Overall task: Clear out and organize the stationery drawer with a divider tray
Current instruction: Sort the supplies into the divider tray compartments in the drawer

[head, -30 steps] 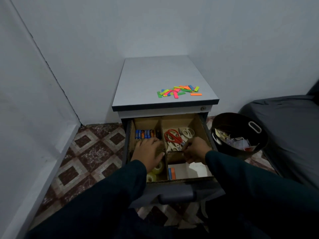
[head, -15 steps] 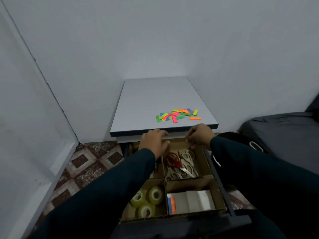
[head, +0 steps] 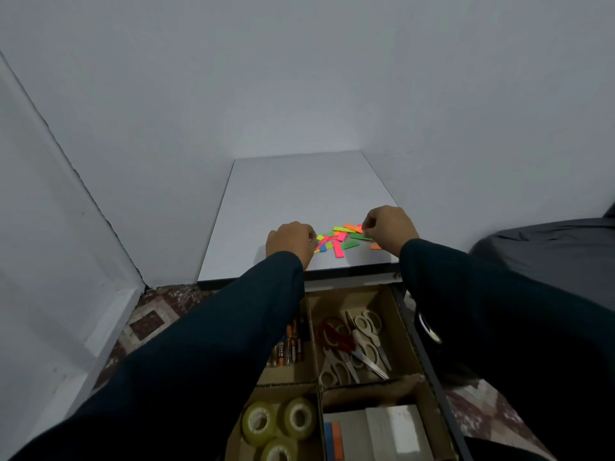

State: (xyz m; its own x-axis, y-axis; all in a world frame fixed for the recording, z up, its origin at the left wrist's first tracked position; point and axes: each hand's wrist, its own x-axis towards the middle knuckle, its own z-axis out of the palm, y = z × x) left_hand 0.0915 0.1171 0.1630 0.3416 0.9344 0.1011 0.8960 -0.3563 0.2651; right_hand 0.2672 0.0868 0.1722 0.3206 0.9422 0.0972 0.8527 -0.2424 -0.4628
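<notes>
A pile of bright coloured paper strips (head: 339, 241) lies near the front edge of the grey cabinet top (head: 299, 194). My left hand (head: 289, 241) sits at the pile's left edge, fingers curled, tips touching the strips. At the right edge, my right hand (head: 389, 231) has curled fingers that seem to pinch strips. Below, the open drawer holds a cardboard divider tray (head: 404, 331). Its compartments hold scissors (head: 352, 341), batteries (head: 289, 347), tape rolls (head: 279, 424) and paper pads (head: 382, 434). My left sleeve hides part of the batteries.
White walls close in behind and to the left of the cabinet. A dark cushioned surface (head: 549, 257) lies to the right, with a dark bin (head: 429, 331) mostly hidden behind my right arm. Patterned floor tiles (head: 149, 321) show at the left.
Both hands rose out of the drawer, passed its front edge and now sit on the cabinet top at either side of the strip pile. The view tilted and moved closer.
</notes>
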